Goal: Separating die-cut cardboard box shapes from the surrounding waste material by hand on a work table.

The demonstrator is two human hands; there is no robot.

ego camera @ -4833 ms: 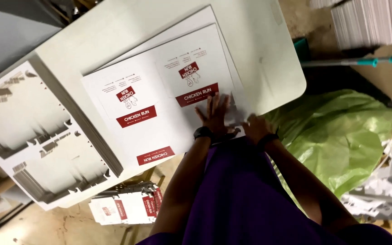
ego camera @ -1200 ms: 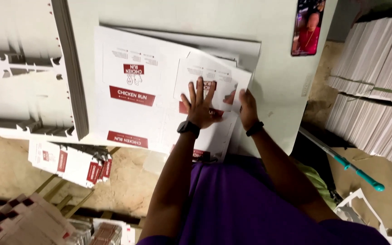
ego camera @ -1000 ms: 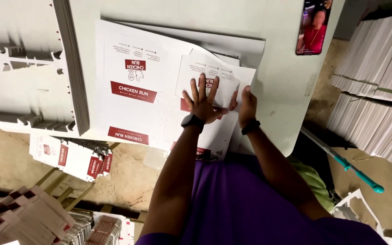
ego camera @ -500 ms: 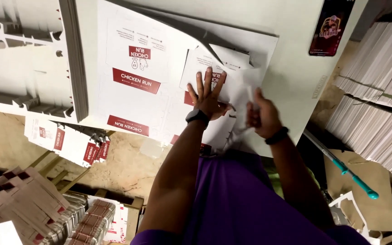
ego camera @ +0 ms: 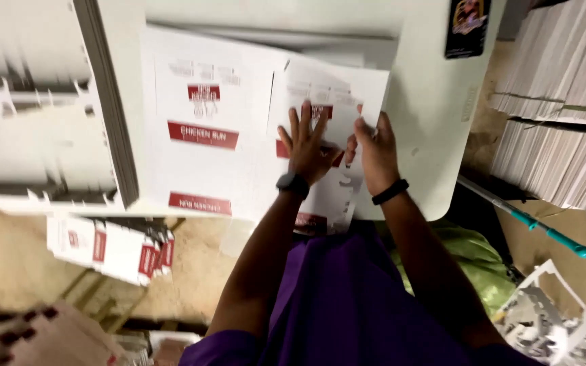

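Both hands — left hand (ego camera: 308, 146), right hand (ego camera: 376, 152) — open, flat on folded carton blank (ego camera: 334, 102); stacked sheets (ego camera: 42, 122) leftward.

The white die-cut carton sheet (ego camera: 239, 129) with red label bands lies flat before me on the table. One panel (ego camera: 337, 95) of it is folded over, pressed flat; its near edge overhangs the table.

A pale table (ego camera: 435, 122) carries printed carton sheets (ego camera: 211, 129), a die-cut stack (ego camera: 35, 115) and a phone (ego camera: 466, 27).
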